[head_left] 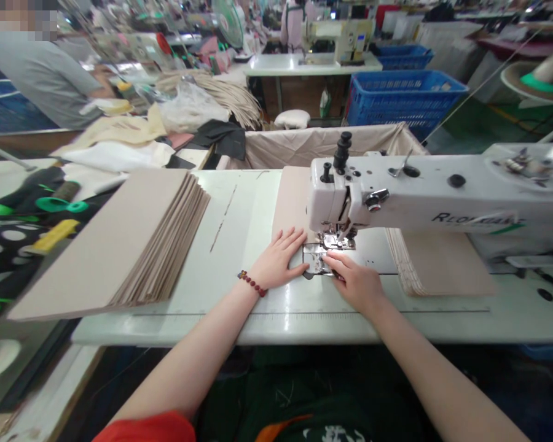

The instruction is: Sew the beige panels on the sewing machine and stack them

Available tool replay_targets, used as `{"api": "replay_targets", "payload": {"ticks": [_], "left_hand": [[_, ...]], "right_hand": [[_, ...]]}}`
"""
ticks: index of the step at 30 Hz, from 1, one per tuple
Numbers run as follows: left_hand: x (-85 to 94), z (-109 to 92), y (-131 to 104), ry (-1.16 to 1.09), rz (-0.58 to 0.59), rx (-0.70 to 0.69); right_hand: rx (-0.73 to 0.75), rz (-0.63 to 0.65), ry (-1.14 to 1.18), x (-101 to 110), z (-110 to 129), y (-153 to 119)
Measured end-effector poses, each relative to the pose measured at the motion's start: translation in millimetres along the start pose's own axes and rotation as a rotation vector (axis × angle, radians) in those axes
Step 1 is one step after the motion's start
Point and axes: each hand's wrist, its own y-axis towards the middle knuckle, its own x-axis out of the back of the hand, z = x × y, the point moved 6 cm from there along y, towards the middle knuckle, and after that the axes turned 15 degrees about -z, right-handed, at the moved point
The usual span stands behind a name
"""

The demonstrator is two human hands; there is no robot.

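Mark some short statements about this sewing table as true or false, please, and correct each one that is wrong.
1. The left hand has its fingers spread. True.
2. A beaded bracelet is worn on the right wrist. False: the beaded bracelet is on the left one.
3. The right hand is in front of the head of the sewing machine. True.
4. The stack at the left of the table is black. False: the left stack is beige.
5. A blue basket stands beyond the sewing machine. True.
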Motion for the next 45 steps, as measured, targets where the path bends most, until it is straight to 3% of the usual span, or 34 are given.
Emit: {"api": "replay_targets", "payload": {"ticks": [9,15,18,21,23,26,29,32,35,38,42,45], "left_hand": [[-1.4,-2.6,1.5,0.082,0.013,0.002],[23.5,16.1,1.3,0.352,-0.075,0.381],[37.6,18.1,-30.5,0.462,-0.077,0.499],[56.1,12.7,-87.2,0.549,-0.137,0.55],[65.4,7.5,-128.0,0.526,-0.156,0.525],[66.3,-0.3,-172.9,0.38,-0.077,0.41],[62.9,-6.9,-182.6,0.235,-0.047,0.299],[58.4,-14.7,-159.4,0.15,-0.037,0.227],[53.3,-38.4,-124.2,0.093,-0.05,0.192],[38.0,-87.8,-99.2,-0.033,-0.061,0.151],[2.6,-156.2,-90.6,-0.098,-0.039,0.009],[-14.7,-175.2,-91.3,-0.064,-0.043,-0.055]], "right_hand": [[-0.022,-0.002,0.007,2.7,1.8,-1.3],[-0.029,-0.01,0.024,4.6,3.4,0.0],[-0.018,0.018,0.042,12.9,5.1,-3.0],[-0.029,0.027,0.096,33.0,6.0,-22.4],[-0.091,-0.011,0.183,51.6,4.7,-44.8],[-0.255,-0.111,0.342,76.5,0.3,-83.2],[-0.441,-0.17,0.423,84.9,-6.2,-116.0],[-0.569,-0.144,0.426,78.1,-10.6,-138.7],[-0.622,-0.1,0.373,71.0,-10.4,-154.4],[-0.629,-0.043,0.309,67.9,-5.5,-167.0],[-0.59,-0.009,0.241,63.4,4.1,-178.2],[-0.549,0.035,0.187,55.6,10.4,-181.5]]}}
